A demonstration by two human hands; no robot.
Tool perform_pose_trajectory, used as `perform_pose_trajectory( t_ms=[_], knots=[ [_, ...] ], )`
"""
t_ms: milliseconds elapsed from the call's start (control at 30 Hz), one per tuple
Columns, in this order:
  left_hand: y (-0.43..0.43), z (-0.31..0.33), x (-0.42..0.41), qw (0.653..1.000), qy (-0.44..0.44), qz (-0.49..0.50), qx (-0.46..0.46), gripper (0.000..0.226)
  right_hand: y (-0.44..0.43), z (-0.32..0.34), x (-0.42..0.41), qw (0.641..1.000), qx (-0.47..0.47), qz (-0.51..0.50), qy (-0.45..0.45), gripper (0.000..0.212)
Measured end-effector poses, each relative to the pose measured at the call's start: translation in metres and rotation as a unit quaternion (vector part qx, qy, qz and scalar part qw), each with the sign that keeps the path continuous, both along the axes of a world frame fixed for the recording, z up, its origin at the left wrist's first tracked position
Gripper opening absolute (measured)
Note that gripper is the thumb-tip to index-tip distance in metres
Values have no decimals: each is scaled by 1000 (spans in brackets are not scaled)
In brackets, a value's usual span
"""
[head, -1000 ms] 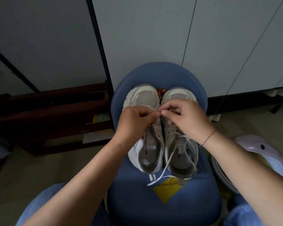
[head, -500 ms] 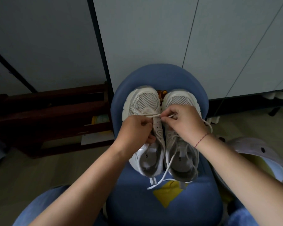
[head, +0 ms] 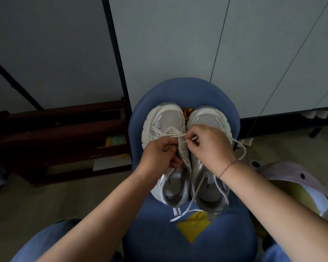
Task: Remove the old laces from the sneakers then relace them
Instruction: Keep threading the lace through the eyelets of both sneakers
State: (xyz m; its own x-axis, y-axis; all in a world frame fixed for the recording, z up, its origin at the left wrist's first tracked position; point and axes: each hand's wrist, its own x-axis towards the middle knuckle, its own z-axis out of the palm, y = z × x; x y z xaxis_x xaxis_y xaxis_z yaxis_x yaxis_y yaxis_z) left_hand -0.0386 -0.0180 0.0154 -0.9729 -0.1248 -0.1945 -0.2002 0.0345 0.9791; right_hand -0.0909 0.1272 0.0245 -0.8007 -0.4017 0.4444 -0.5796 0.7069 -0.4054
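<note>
Hands moved apart, lace [head: 173, 135] now taut across left sneaker [head: 168, 120]: right hand [head: 210, 146] pinches its tip, left hand [head: 159, 155] grips that shoe with curled fingers; 2 sneakers, right sneaker [head: 208, 118] alongside, on 1 blue chair [head: 187, 87].

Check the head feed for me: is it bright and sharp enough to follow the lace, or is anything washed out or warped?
Head view: dim and flat, no glare; the white lace pinched by the right hand reads sharp against the left sneaker; the left hand gripping it hides the eyelets beneath; wide-angle distortion splays the wall seams.
</note>
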Motion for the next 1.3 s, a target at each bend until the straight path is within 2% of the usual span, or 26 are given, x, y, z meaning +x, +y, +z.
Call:
perform_pose_trajectory(
  t_ms=[167,367,567,633,800,1000,1133,1233,1300],
  knots=[
    [1,0,1,1000,7,0,6,25,1,0,-2,1000,-5,-1,-10,2],
    [4,-1,1,999,21,5,23,22,0,0,3,999,21,9,22,3],
    [6,-5,1,998,54,-17,-17,22,-1,5,0,996,-20,-3,-84,3],
    [6,-5,0,997,61,-24,-30,24,0,7,0,995,-27,-10,-91,6],
    [5,-4,-2,997,53,-36,-40,26,1,10,-5,994,23,-11,-109,7],
    [5,-5,-2,998,45,-21,-41,16,0,4,-3,993,-24,-7,-113,9],
    [7,-7,-2,998,43,12,-34,18,3,8,1,989,-56,15,-133,6],
    [9,-8,-1,998,37,34,-22,23,5,9,11,986,-59,33,-152,24],
    [9,-7,-2,998,37,40,-20,27,8,5,17,994,19,0,-112,35]
  ],
)
